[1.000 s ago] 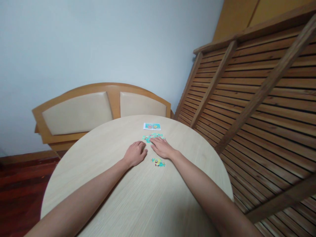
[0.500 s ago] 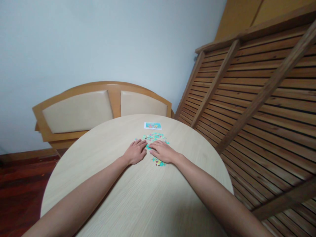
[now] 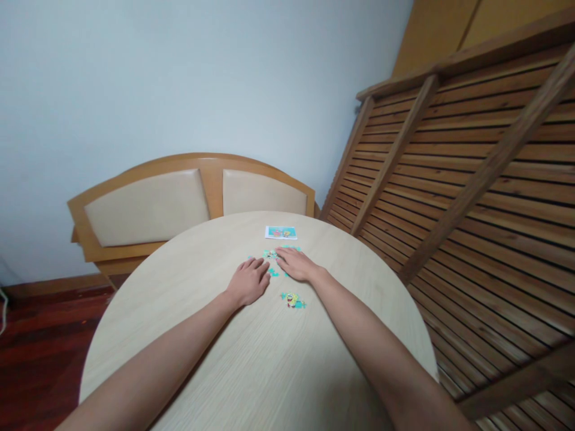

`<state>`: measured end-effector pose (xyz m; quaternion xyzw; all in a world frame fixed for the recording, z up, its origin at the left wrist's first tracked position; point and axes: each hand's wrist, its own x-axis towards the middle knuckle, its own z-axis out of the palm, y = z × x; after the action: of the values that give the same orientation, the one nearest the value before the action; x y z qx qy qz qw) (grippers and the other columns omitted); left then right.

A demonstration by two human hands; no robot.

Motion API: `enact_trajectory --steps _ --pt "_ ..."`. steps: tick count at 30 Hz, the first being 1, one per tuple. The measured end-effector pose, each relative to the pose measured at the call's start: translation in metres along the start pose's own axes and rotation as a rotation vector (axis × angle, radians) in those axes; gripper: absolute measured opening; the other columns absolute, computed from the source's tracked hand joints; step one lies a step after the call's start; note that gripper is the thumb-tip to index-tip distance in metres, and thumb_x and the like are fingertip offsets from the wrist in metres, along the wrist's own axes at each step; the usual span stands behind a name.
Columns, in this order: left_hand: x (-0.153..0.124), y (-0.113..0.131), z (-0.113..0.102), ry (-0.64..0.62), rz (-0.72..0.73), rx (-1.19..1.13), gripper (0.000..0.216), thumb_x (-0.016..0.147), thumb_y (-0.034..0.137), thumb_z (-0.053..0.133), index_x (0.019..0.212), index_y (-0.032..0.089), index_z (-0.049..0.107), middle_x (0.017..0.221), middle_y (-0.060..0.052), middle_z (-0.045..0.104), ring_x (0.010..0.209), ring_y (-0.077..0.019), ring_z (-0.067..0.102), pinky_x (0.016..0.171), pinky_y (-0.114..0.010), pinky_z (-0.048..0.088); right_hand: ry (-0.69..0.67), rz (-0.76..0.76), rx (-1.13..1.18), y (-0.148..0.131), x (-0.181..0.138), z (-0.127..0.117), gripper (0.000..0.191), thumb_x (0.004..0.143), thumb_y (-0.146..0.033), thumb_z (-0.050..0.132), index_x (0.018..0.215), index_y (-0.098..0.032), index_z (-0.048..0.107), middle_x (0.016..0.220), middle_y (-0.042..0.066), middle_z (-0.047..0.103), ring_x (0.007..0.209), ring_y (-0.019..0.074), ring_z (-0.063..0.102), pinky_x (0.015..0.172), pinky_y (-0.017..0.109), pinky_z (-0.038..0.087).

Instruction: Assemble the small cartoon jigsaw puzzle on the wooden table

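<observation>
Flat on the table, my left hand (image 3: pixel 250 281) rests with its fingers stretched forward, just left of some loose teal jigsaw pieces (image 3: pixel 273 272). My right hand (image 3: pixel 295 264) lies palm down over the pile of jigsaw pieces (image 3: pixel 270 254), fingers extended and partly covering it. Whether a small piece is under either palm is hidden. Nearer to me sits a joined cluster of puzzle pieces (image 3: pixel 293 300) showing a yellow cartoon figure on teal. Beyond the pile lies a picture card (image 3: pixel 281 233) with pink and yellow cartoon figures.
Everything lies on a round pale wooden table (image 3: pixel 224 371). Behind it stands a padded wooden headboard (image 3: pixel 211 191) against a white wall (image 3: pixel 179 72). A slatted wooden frame (image 3: pixel 471 197) leans on the right side. The floor (image 3: pixel 40 359) is dark red wood.
My right hand has moved forward over the pile, away from the joined cluster, which now shows more fully. My left hand stays about where it was. The view has shifted slightly.
</observation>
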<state>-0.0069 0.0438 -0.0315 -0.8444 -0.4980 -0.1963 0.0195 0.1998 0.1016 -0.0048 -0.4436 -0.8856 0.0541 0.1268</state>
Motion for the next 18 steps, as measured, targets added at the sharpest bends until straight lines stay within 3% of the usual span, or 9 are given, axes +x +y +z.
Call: enact_trajectory --steps 4,13,18 --pt "0.0 -0.003 0.001 -0.027 0.039 -0.009 0.04 0.1 0.037 0.041 0.135 0.026 0.058 0.145 -0.009 0.052 0.135 -0.0293 0.045 0.115 -0.05 0.033 -0.078 0.043 -0.009 0.0 0.011 0.008 0.055 0.103 -0.047 0.029 0.15 -0.02 0.042 0.158 0.009 0.036 0.145 0.0283 0.033 0.118 0.047 0.025" --pt "0.003 -0.003 0.003 -0.005 0.027 0.043 0.039 0.101 0.034 0.037 0.128 0.018 0.06 0.139 -0.014 0.057 0.131 -0.0272 0.05 0.116 -0.046 0.034 -0.01 0.095 -0.056 0.009 -0.009 0.009 0.057 0.102 -0.047 0.035 0.143 -0.01 0.046 0.153 0.019 0.042 0.143 0.0299 0.037 0.117 0.047 0.028" --pt "0.003 -0.002 0.001 0.009 0.077 0.001 0.04 0.1 0.032 0.038 0.129 0.014 0.059 0.135 -0.016 0.059 0.13 -0.0264 0.051 0.117 -0.044 0.032 -0.094 0.147 -0.029 0.018 -0.029 0.005 0.071 0.101 -0.055 0.028 0.153 -0.007 0.032 0.161 0.019 0.026 0.15 0.0314 0.021 0.121 0.048 0.019"
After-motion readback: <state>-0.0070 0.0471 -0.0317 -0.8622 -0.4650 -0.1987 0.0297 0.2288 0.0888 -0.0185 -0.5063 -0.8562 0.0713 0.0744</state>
